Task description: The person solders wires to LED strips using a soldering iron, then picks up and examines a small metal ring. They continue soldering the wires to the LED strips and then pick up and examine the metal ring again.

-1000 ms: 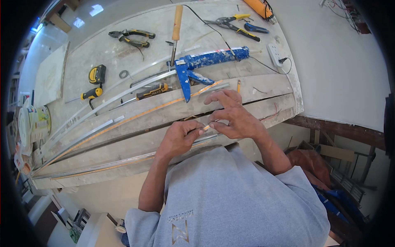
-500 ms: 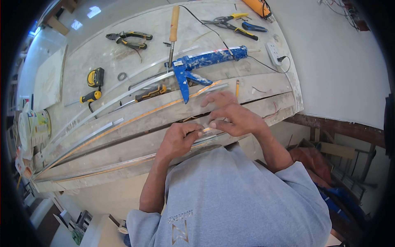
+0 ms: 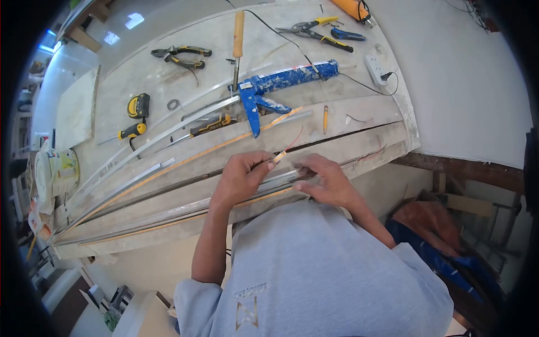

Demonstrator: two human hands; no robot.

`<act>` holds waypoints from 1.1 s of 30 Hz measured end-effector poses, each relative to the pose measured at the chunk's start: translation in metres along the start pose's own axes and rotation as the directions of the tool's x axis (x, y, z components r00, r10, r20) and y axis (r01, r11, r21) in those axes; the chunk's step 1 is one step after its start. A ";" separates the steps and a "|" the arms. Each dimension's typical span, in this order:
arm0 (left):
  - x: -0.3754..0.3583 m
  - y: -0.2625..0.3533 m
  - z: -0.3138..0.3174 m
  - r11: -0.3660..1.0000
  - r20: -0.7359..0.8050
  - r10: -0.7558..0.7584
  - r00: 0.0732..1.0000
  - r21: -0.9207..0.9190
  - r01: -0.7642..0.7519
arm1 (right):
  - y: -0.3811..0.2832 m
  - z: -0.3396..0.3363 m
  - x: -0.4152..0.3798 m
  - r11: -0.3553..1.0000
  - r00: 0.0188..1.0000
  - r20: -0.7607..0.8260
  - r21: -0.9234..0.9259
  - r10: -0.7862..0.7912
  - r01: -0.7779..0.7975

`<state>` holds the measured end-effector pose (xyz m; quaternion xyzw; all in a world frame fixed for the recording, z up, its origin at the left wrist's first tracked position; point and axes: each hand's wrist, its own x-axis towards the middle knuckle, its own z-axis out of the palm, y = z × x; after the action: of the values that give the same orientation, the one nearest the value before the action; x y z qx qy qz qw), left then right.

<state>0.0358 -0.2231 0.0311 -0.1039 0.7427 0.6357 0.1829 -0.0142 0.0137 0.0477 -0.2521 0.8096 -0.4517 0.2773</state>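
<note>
My left hand (image 3: 242,175) pinches the short end of an orange-yellow strip (image 3: 280,156) between thumb and fingertips. A thin red wire (image 3: 297,136) rises from that end. Just to the right, my right hand (image 3: 328,181) is curved with thumb and fingers apart, and no held object shows in it. Its fingertips are beside the end of a silver channel (image 3: 281,180), which runs left along the near edge of the table. Whether they touch the channel I cannot tell.
Beyond my hands lie a blue caulking gun (image 3: 292,78), a pencil (image 3: 325,119), pliers (image 3: 182,56), snips (image 3: 317,35), a tape measure (image 3: 138,105), screwdrivers and a power strip (image 3: 375,69). A bucket (image 3: 59,173) stands at the left. Long strips cross the table.
My right hand has moved off the strip end, slightly right and down, its fingers parted. My left hand still pinches the strip, whose end and red wire now show clearly.
</note>
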 end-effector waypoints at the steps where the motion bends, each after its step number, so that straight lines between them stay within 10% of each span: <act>1: -0.001 0.002 -0.001 0.999 -0.005 -0.032 0.999 0.027 0.032 | 0.002 0.005 0.002 1.000 1.000 -0.002 0.008 -0.003 0.003; 8: -0.010 -0.016 0.027 0.895 -0.138 0.326 0.935 0.363 -0.258 | 0.029 0.020 0.002 0.886 0.956 -0.003 -0.377 -0.293 0.270; 17: -0.015 -0.019 0.055 0.935 -0.322 0.230 0.918 0.336 -0.117 | 0.024 0.004 -0.005 0.969 0.965 -0.160 -0.168 -0.206 0.179; 22: -0.018 -0.021 0.064 0.781 -0.321 0.316 0.893 0.622 -0.053 | 0.033 -0.004 -0.003 0.980 0.976 -0.157 -0.152 -0.153 0.129; 33: -0.019 -0.013 0.078 0.745 -0.418 0.255 0.872 0.659 0.098 | 0.036 -0.001 0.019 0.857 0.907 -0.006 -0.330 -0.420 0.395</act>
<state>0.0685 -0.1506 0.0173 -0.1548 0.9439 0.2914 -0.0115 -0.0340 0.0183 0.0124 -0.4416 0.8105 -0.3718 0.0988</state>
